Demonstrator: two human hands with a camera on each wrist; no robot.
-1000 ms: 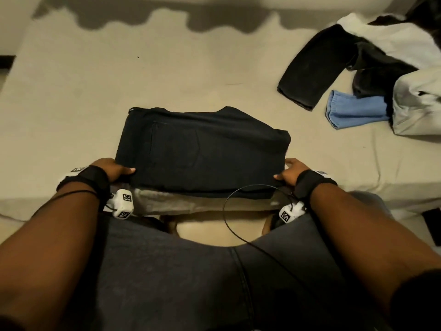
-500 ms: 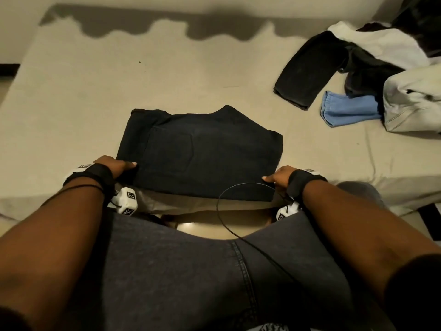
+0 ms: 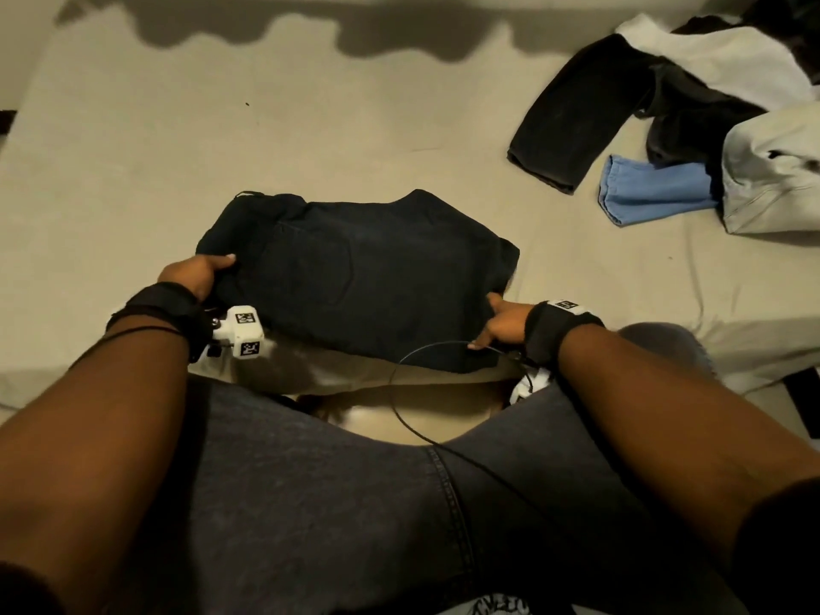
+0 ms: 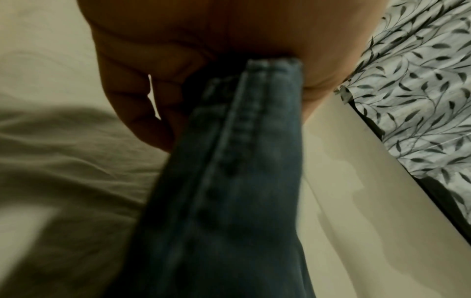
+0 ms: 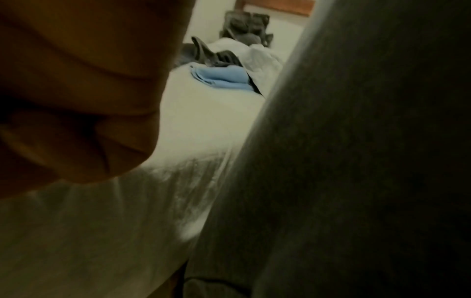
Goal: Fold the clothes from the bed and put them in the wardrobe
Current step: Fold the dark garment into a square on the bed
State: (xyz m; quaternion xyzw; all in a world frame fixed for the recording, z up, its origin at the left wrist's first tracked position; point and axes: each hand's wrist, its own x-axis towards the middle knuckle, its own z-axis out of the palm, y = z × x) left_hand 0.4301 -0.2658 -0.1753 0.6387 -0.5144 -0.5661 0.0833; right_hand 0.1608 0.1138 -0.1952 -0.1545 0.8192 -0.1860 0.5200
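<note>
Since the earlier frames both hands have closed on the folded dark jeans (image 3: 355, 277) and begun raising them off the bed (image 3: 133, 148). Right hand (image 3: 501, 324) pinches the near-right corner; left hand (image 3: 195, 275) grips the left edge, farther out. Jeans' long axis runs between them, left to right.

The jeans (image 3: 359, 277) are dark navy on a beige sheet (image 3: 222, 139). Nearby lie black trousers (image 3: 572, 122), a light blue cloth (image 3: 652, 195) and white garments (image 3: 710, 59). A grey-and-white leaf-patterned fabric (image 4: 428, 96) shows in the left wrist view.
</note>
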